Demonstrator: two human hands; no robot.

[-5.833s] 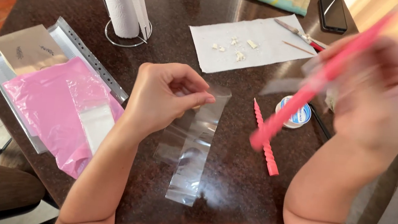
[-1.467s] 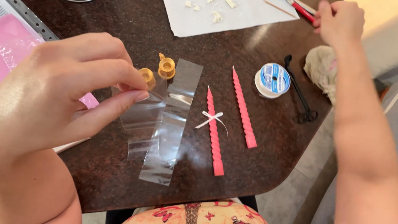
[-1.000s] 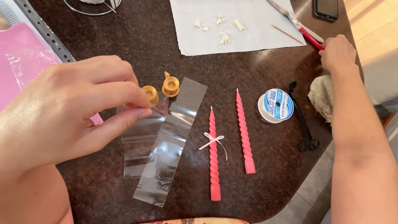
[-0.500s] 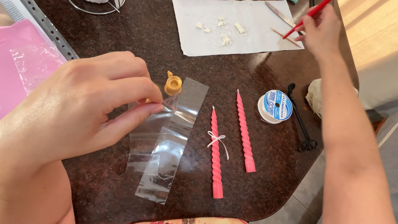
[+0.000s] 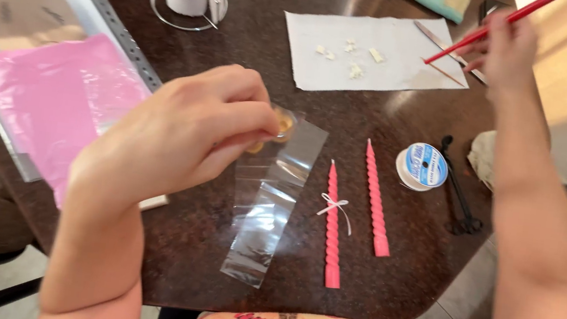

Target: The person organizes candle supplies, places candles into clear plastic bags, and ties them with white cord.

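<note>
My left hand [image 5: 189, 133], frame centre, pinches the top of a clear narrow cellophane sleeve [image 5: 271, 201] lying on the dark table [image 5: 237, 67]. My right hand [image 5: 510, 47], upper right, grips a thin red stick-like tool [image 5: 490, 30]. Step looks like bagging; next needs the sleeve mouth opened for a pink spiral candle [image 5: 333, 223].

Gold holders [image 5: 284, 122] mostly behind the left hand [image 5: 186, 133]; red tool [image 5: 490, 30] cut off by the top edge.
</note>
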